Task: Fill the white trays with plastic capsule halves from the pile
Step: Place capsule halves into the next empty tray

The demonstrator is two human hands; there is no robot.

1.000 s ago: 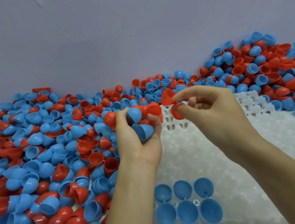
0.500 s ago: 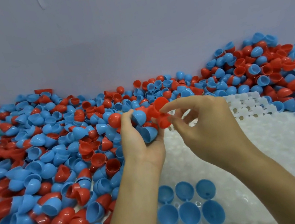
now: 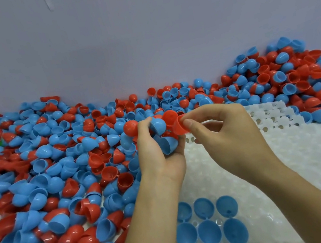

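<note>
My left hand point(image 3: 160, 153) hides most of the capsule halves point(image 3: 165, 143) it cups. Both my forearms run off the bottom edge, covering part of the white tray point(image 3: 289, 163). The pile point(image 3: 55, 160) buries the worktop's left side.

two bare hands point(image 3: 190, 137), sleeveless forearms

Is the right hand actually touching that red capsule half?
Touching. In the head view, the right hand pinches the red capsule half between thumb and fingertip, directly above the left hand's handful.
</note>
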